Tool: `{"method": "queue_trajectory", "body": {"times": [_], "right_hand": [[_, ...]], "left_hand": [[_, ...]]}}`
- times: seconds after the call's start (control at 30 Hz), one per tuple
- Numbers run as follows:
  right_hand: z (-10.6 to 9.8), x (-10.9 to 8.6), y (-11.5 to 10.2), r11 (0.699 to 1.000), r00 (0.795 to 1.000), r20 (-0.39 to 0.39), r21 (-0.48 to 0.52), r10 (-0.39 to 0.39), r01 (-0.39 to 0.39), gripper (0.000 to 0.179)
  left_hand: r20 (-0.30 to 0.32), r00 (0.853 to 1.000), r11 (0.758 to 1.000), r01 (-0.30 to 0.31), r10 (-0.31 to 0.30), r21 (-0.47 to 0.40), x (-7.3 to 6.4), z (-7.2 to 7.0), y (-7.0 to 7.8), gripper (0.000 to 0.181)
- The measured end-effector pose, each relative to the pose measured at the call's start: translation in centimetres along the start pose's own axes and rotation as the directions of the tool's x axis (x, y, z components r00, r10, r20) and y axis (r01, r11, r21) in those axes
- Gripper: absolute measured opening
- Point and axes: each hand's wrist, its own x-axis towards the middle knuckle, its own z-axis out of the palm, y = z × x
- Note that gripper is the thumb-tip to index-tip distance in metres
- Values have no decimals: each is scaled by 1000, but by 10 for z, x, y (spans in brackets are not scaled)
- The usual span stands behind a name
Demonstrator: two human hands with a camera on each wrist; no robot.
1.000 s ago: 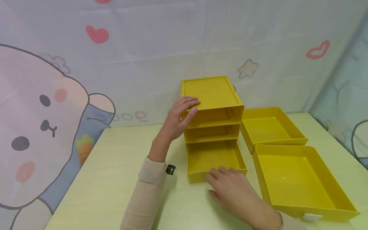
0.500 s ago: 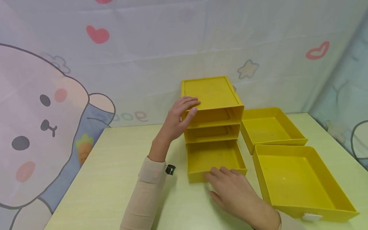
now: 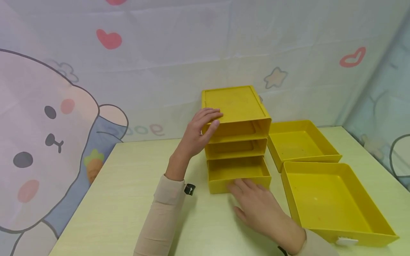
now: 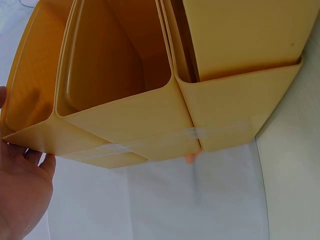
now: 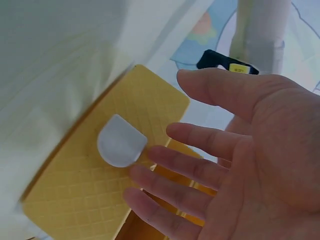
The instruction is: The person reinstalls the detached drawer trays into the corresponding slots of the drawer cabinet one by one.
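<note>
A yellow three-tier drawer cabinet (image 3: 235, 103) stands on the table, its upper two slots without drawers. My left hand (image 3: 196, 131) rests on its top left front corner, fingers lying on the top and thumb at the front edge. In the left wrist view that hand (image 4: 25, 190) touches the cabinet's side (image 4: 150, 127). The bottom drawer (image 3: 219, 186) sticks partway out of the lowest slot. My right hand (image 3: 257, 206) touches its front with extended fingers. In the right wrist view the fingertips lie at the white handle (image 5: 120, 141) on the patterned drawer front (image 5: 75, 190).
Two loose yellow drawers lie to the right of the cabinet, one farther back (image 3: 301, 138) and a nearer one (image 3: 330, 199) with a white handle (image 3: 347, 241). A printed cloth (image 3: 179, 53) hangs behind the table (image 3: 128, 188).
The bottom drawer has slid farther into the cabinet, away from me, with my right hand moving along at its front. My left hand has stayed on the cabinet's corner.
</note>
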Motion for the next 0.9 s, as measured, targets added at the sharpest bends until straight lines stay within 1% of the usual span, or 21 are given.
{"method": "queue_trajectory", "body": {"times": [0.2,0.37,0.6,0.7,0.9], "right_hand": [[2,2,4,999,997,68,24,30,-32,56],[4,3,5,998,993,109,36,47,-51,61],[7,7,6,989,978,188,90,96,-114,65],[8,10,7,986,973,205,100,109,-132,66],[13,14,10,985,970,210,91,124,-145,70]], "left_hand": [[-3,1000,1000,-8,8,-1,0,0,-1,31],[-5,1000,1000,-11,11,-4,0,1,-2,31],[-5,1000,1000,-10,10,-1,-1,1,-1,31],[-4,1000,1000,-5,5,1,0,0,0,31],[-3,1000,1000,-2,2,1,0,1,-1,31]]}}
